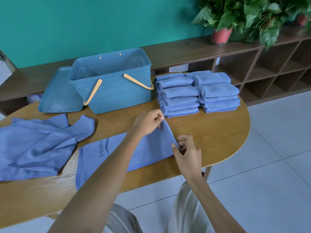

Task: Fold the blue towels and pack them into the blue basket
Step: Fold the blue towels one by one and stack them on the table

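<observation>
A blue towel (pixel 151 148) with dark lettering lies spread flat on the wooden table (pixel 210 132) in front of me. My left hand (pixel 148 122) pinches its far right corner. My right hand (pixel 186 152) pinches its near right corner. The blue basket (pixel 117 96) with orange handles stands empty at the back of the table. To its right sit two stacks of folded blue towels (pixel 196 93). A heap of unfolded blue towels (pixel 37 145) lies at the left.
The basket's blue lid (pixel 58 96) leans behind the basket on the left. A dark wooden shelf unit (pixel 252 64) runs along the green wall, with potted plants (pixel 244 19) on top. The table's rounded right end borders a tiled floor (pixel 269 165).
</observation>
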